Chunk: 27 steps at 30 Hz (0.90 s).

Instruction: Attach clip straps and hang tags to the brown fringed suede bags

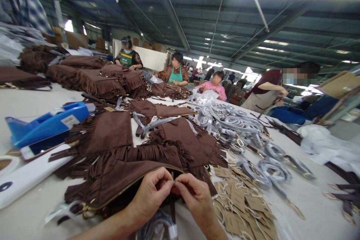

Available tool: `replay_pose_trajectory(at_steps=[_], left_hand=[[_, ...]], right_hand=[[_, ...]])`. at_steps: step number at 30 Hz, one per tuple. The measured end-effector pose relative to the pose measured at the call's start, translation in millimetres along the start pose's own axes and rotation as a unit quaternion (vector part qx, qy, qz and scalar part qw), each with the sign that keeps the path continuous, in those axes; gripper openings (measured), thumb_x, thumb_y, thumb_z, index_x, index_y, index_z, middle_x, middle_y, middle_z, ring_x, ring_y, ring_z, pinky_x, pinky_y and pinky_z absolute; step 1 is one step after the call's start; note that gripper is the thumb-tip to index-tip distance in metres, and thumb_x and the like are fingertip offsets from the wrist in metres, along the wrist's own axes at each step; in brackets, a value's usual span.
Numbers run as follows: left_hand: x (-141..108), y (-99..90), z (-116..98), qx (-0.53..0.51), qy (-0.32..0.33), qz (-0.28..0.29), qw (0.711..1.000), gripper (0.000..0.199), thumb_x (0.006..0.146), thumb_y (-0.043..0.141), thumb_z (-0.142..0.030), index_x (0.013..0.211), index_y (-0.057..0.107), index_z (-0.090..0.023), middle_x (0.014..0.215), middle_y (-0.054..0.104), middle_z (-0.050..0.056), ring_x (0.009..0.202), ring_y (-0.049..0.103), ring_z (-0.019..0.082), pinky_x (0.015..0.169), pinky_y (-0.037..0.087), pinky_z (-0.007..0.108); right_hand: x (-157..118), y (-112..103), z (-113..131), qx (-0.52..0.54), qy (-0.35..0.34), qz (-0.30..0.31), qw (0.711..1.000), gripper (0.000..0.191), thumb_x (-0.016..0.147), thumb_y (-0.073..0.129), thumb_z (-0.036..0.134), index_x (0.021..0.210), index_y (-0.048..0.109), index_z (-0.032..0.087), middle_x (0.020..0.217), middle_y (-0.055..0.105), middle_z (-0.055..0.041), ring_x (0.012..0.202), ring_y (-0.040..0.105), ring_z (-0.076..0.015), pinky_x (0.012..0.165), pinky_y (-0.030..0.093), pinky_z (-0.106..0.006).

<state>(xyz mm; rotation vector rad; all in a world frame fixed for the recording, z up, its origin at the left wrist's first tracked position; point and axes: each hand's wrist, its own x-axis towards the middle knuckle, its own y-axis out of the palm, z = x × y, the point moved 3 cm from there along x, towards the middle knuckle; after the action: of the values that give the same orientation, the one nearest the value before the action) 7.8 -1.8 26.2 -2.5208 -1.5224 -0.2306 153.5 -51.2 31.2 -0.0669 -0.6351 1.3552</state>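
A brown fringed bag [112, 178] lies closest to me, its gold zipper edge gaping toward me. At the right end of that opening, my left hand [153, 189] pinches with thumb and forefinger. My right hand [195, 197] pinches at the same spot, its fingertips touching those of the left. What lies between the fingertips is too small to make out. A narrow dark strap hangs below them. Under my wrists, a plastic-wrapped grey coil [159, 227] is partly hidden. Kraft paper tags [239, 202] with white strings are piled to the right of my right hand.
More brown fringed bags [182, 137] are spread ahead, with a heap behind. Wrapped straps [233, 120] with gold clips cover the right side. A blue tape dispenser [47, 122] and a white device [30, 178] sit at left. Several people, including one in a green apron [128, 59], work around the table.
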Motion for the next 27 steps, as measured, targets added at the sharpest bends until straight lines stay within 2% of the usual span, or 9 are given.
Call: replay_pose_trajectory(at_steps=[5, 12, 22, 27], left_hand=[[2.6, -0.2, -0.7, 0.006, -0.006, 0.007, 1.0, 0.017, 0.077, 0.054, -0.03, 0.065, 0.055, -0.017, 0.058, 0.045, -0.004, 0.055, 0.038, 0.012, 0.052, 0.032, 0.022], [-3.0, 0.8, -0.3, 0.044, 0.018, 0.01, 0.999, 0.013, 0.076, 0.052, -0.022, 0.064, 0.052, -0.018, 0.055, 0.039, -0.006, 0.052, 0.034, 0.011, 0.05, 0.028, 0.022], [-4.7, 1.9, 2.0, 0.08, 0.005, 0.043, 0.996, 0.013, 0.077, 0.048, -0.022, 0.064, 0.048, -0.019, 0.057, 0.04, -0.005, 0.054, 0.034, 0.012, 0.051, 0.027, 0.024], [-3.1, 2.3, 5.8, 0.107, -0.001, 0.044, 0.993, 0.014, 0.079, 0.047, -0.02, 0.065, 0.047, -0.019, 0.057, 0.04, -0.005, 0.054, 0.036, 0.012, 0.052, 0.028, 0.024]], right_hand=[[-1.2, -0.6, -2.8, -0.012, -0.004, 0.01, 1.0, 0.017, 0.088, 0.061, 0.03, 0.076, 0.068, 0.02, 0.066, 0.068, -0.0005, 0.059, 0.063, -0.0133, 0.057, 0.048, -0.019], [-1.9, 0.4, -0.7, -0.068, -0.057, 0.015, 0.996, 0.017, 0.088, 0.061, 0.028, 0.077, 0.071, 0.021, 0.069, 0.069, -0.0019, 0.06, 0.061, -0.0141, 0.057, 0.046, -0.021], [-4.9, 1.2, 1.4, -0.05, -0.048, 0.055, 0.996, 0.021, 0.091, 0.055, 0.024, 0.073, 0.065, 0.02, 0.068, 0.064, -0.0006, 0.063, 0.058, -0.0137, 0.061, 0.043, -0.021], [-1.8, 3.6, 4.5, -0.107, -0.063, 0.074, 0.989, 0.023, 0.093, 0.049, 0.021, 0.075, 0.063, 0.021, 0.069, 0.063, -0.0004, 0.064, 0.059, -0.0137, 0.061, 0.043, -0.022]])
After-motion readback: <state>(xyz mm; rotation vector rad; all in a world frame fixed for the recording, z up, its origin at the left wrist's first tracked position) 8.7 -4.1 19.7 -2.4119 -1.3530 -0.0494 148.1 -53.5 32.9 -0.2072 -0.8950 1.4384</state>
